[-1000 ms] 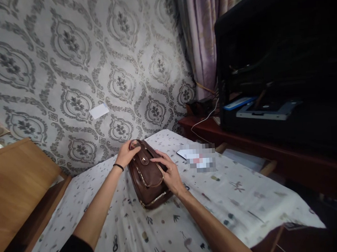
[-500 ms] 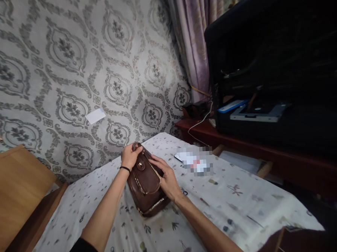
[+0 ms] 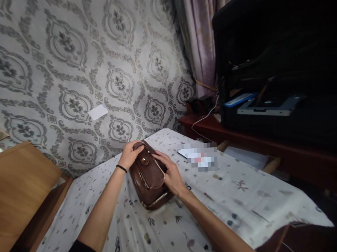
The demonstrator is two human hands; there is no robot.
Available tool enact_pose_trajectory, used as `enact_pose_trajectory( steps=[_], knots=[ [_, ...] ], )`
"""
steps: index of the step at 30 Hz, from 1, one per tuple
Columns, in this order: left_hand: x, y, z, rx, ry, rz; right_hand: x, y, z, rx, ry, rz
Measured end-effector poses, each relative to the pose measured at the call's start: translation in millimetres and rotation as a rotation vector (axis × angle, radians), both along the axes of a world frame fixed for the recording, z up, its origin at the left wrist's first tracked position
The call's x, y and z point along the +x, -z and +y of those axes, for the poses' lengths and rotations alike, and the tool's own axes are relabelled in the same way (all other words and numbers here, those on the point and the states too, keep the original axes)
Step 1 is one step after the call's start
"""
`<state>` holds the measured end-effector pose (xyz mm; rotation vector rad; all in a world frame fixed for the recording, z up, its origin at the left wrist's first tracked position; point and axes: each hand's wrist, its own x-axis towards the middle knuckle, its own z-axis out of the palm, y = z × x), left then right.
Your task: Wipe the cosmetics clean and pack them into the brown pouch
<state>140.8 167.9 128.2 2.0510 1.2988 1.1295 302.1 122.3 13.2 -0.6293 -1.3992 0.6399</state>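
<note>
A brown leather bag point(image 3: 151, 179) with gold zips and a round gold-coloured clasp on its front lies on the patterned white cloth point(image 3: 212, 214). My left hand point(image 3: 131, 155) is closed around the upper left end of the bag, thumb on the front near the clasp. Along the right side rests my right hand point(image 3: 171, 174), its fingers bent over the edge by the front zip and its thumb mostly hidden. Both zips that show on the front look closed.
A blurred-out phone point(image 3: 197, 156) lies right of the bag. Beyond it are an open drawer point(image 3: 246, 157) and a large black screen point(image 3: 280, 60) on a red-brown cabinet. A wooden panel point(image 3: 21, 186) stands at the left, and patterned wallpaper covers the wall behind.
The view has shifted slightly, so the scene sits a little further right. The bag's top end shows more behind the flap. Both hands remain on the bag.
</note>
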Motion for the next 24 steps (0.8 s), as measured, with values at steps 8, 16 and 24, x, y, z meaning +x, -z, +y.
enact_pose_trajectory(
  steps=[8,16,24],
  knots=[
    [-45.0,1.3,-16.1,0.012,-0.135,0.152,-0.4,2.4,-1.1,0.012,-0.012,-0.023],
    [-43.0,13.1,-22.5,0.003,-0.182,0.14,0.2,3.7,0.1,0.02,-0.016,-0.031],
    [-35.6,12.6,-33.3,-0.022,-0.168,0.04,-0.9,6.5,4.7,0.022,-0.04,-0.004]
  ],
)
